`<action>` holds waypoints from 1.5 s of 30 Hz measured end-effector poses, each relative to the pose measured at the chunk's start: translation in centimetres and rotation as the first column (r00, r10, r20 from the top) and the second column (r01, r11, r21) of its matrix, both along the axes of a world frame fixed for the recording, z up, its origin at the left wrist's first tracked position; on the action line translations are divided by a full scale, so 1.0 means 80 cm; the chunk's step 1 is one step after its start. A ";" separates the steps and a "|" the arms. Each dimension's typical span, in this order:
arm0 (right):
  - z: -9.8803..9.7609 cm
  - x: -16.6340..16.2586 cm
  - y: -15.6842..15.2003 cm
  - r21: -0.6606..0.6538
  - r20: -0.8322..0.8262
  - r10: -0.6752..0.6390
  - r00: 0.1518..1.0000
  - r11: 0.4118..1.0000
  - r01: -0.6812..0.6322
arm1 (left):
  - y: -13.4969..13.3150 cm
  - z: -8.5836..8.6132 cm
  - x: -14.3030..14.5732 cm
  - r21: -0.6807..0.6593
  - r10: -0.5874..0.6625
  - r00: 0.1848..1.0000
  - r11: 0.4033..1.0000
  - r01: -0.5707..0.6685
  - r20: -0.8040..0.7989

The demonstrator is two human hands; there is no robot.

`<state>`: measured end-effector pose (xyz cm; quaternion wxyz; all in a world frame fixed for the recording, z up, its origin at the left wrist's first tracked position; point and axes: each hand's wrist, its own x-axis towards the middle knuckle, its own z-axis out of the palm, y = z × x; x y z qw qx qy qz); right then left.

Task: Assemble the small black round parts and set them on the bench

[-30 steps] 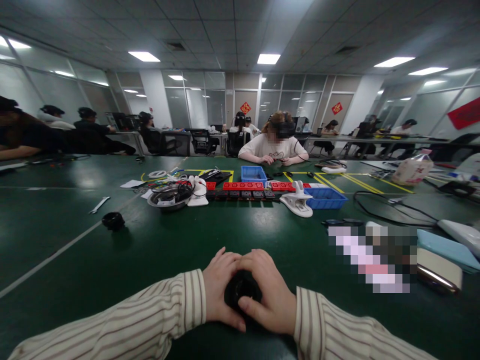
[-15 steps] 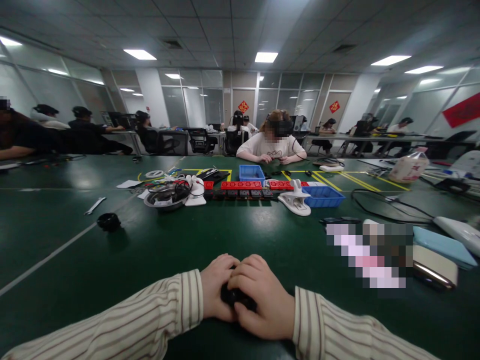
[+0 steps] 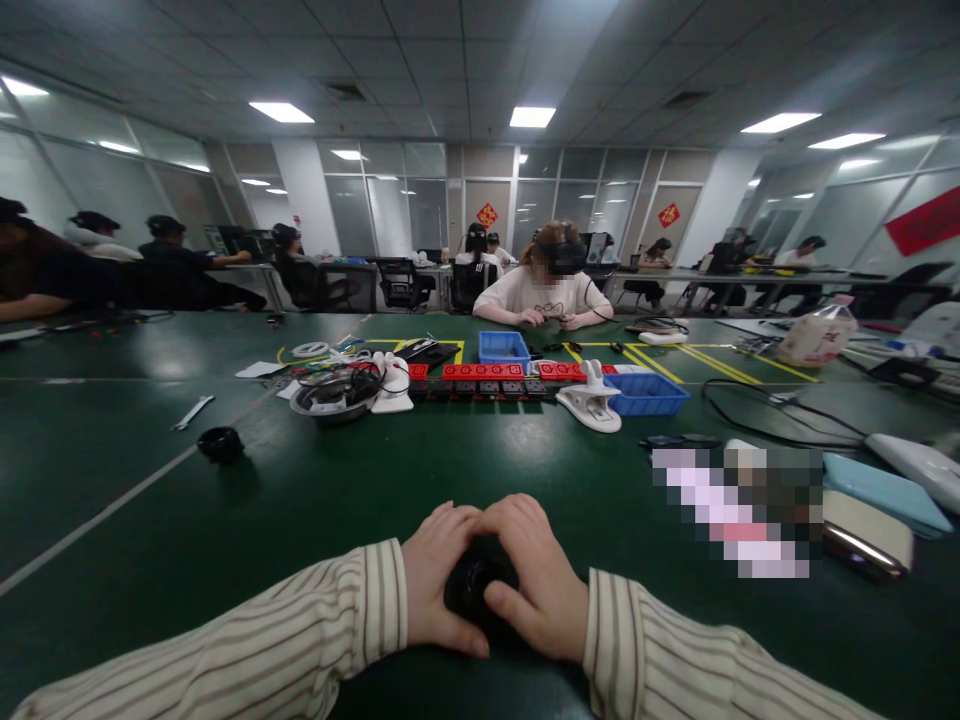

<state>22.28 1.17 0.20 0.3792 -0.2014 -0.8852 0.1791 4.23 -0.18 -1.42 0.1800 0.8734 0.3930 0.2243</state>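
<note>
Both my hands rest on the green table near its front edge, in striped sleeves. Between them sits a small round black object. My left hand curls around its left side. My right hand wraps over its right side, thumb pressed on the front. Most of the object is hidden by my fingers.
A similar black round part and a wrench lie at the left. Farther back are a metal bowl of cables, red and black blocks, two blue bins and a white device. A person sits opposite. Flat cases lie at the right.
My fingers closed tight over the black object half a second ago and have now spread again, so more of it shows. The hands stayed in the same spot.
</note>
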 end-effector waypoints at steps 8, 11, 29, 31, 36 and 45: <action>-0.008 -0.010 -0.007 0.038 0.140 -0.168 0.976 0.986 0.165 | -0.007 -0.008 0.008 0.047 0.087 0.994 0.995 -0.084 -0.069; -0.005 -0.009 -0.010 0.045 0.213 -0.119 0.970 0.993 0.112 | -0.001 -0.009 0.005 0.013 0.060 0.995 0.998 -0.059 -0.075; 0.004 -0.004 -0.005 0.079 0.012 0.183 0.983 0.980 -0.183 | 0.004 -0.007 -0.003 -0.034 -0.032 0.998 0.999 0.031 -0.045; 0.001 -0.004 -0.003 0.022 -0.004 0.080 0.997 0.997 -0.080 | 0.002 -0.004 -0.001 -0.051 -0.015 1.000 0.999 0.014 -0.026; -0.011 -0.008 0.001 -0.009 0.041 -0.001 0.999 1.000 0.002 | -0.001 -0.002 0.005 0.022 0.044 0.997 0.999 -0.043 -0.060; 0.000 -0.005 -0.005 0.058 0.080 0.134 0.988 0.989 -0.139 | 0.011 -0.008 -0.004 -0.005 -0.079 0.996 0.997 0.079 -0.041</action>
